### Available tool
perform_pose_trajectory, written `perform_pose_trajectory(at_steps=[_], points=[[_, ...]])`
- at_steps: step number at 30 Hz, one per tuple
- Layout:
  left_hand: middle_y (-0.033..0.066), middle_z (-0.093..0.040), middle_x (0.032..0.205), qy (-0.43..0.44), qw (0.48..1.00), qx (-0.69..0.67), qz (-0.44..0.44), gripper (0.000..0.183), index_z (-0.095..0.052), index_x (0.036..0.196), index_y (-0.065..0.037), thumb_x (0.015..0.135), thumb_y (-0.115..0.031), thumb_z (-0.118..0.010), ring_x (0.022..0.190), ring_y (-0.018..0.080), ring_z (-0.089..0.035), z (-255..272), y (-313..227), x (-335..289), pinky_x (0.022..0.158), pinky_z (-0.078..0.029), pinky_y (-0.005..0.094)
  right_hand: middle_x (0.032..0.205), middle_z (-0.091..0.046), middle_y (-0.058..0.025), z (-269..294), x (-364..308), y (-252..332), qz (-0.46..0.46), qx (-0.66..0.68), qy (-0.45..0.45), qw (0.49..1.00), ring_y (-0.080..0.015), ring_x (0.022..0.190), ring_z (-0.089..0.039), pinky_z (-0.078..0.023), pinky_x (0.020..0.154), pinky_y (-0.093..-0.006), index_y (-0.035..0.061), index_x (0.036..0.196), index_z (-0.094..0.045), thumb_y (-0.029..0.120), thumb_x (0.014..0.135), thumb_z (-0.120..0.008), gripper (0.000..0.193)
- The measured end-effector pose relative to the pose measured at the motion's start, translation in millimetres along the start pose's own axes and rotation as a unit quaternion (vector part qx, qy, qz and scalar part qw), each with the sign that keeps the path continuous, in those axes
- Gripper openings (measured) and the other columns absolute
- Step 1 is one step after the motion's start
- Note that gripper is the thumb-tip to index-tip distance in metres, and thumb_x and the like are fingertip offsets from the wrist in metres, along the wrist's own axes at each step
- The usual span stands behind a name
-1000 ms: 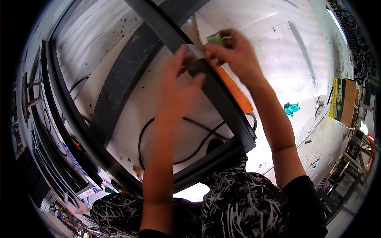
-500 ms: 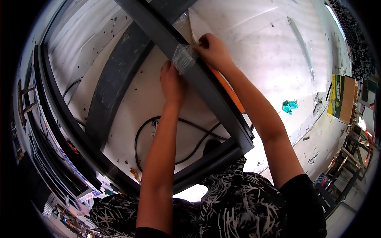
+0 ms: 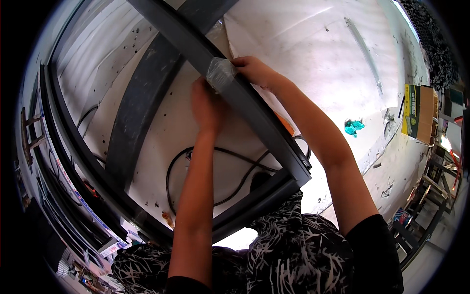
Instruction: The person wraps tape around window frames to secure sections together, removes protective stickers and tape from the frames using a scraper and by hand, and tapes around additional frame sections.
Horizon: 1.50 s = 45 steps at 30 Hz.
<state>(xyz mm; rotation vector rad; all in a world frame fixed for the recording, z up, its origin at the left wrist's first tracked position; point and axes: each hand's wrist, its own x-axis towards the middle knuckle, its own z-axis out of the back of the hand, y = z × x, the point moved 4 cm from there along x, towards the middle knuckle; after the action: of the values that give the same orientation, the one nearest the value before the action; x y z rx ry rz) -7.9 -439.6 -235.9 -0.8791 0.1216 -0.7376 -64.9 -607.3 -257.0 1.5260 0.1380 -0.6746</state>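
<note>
A dark grey frame [image 3: 259, 122] slants across the picture, with a band of clear tape [image 3: 221, 73] around its long bar. My left hand [image 3: 208, 105] is on the inner side of this bar, just below the tape. Its fingers curl under the bar and are partly hidden, so what they hold does not show. On the bar's other side, my right hand [image 3: 257, 72] has its thumb and fingers closed at the edge of the tape, gripping it against the bar.
A wide dark bar [image 3: 139, 105] crosses beneath the frame. A black cable [image 3: 169, 179] loops on the pale surface, and an orange object [image 3: 285, 123] shows beside the frame. Crumpled teal material [image 3: 353, 127] and a clear strip [image 3: 364, 54] lie right, near a cardboard box [image 3: 420, 115].
My right hand has come down from above the bar to its edge at the tape. My left fingertips have slipped further under the bar. The view has shifted slightly.
</note>
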Motion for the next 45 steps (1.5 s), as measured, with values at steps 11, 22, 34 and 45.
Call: perform_pose_trajectory(at_steps=[11,22,34,45], points=[[0.0184,-0.061,0.115,-0.035,0.806,-0.477,0.348,0.056,-0.039,0.132,0.001,0.086,-0.007,-0.069,0.103,0.0241,-0.061,83,-38,-10,0.090,-0.048,0.0314,0.091,-0.070,-0.0081,-8,-92,102,0.192,-0.063,-0.208,0.957,-0.0160,0.082,-0.064,-0.051,0.074,-0.0288,-0.0017,0.111,-0.063,0.016,0.092,-0.061,0.026],[0.0104,-0.066,0.110,0.052,0.883,-0.426,0.192,0.031,-0.058,0.120,0.003,0.091,-0.002,-0.049,0.092,0.0189,-0.064,79,-105,11,0.083,-0.051,0.0289,0.108,-0.060,-0.0210,-17,-95,117,0.247,-0.116,-0.218,0.937,-0.0389,0.101,-0.058,-0.048,0.087,-0.0410,0.0014,0.120,-0.058,0.009,0.084,-0.063,0.037],[0.0121,-0.062,0.116,0.084,0.858,-0.369,0.347,0.036,-0.054,0.127,0.002,0.092,-0.007,-0.050,0.103,0.0213,-0.059,8,7,-20,0.092,-0.047,0.0320,0.102,-0.067,-0.0143,-4,-43,64,0.128,-0.112,-0.234,0.957,-0.0190,0.082,-0.064,-0.050,0.074,-0.0292,0.0022,0.116,-0.065,0.018,0.088,-0.067,0.032],[0.0114,-0.061,0.117,0.051,0.935,-0.299,0.183,0.039,-0.059,0.118,-0.001,0.079,0.004,-0.059,0.105,0.0259,-0.059,-14,33,-5,0.089,-0.047,0.0344,0.098,-0.065,-0.0163,11,-43,57,0.165,-0.207,-0.341,0.902,-0.0305,0.092,-0.064,-0.051,0.083,-0.0375,0.0039,0.112,-0.065,0.022,0.077,-0.072,0.040]])
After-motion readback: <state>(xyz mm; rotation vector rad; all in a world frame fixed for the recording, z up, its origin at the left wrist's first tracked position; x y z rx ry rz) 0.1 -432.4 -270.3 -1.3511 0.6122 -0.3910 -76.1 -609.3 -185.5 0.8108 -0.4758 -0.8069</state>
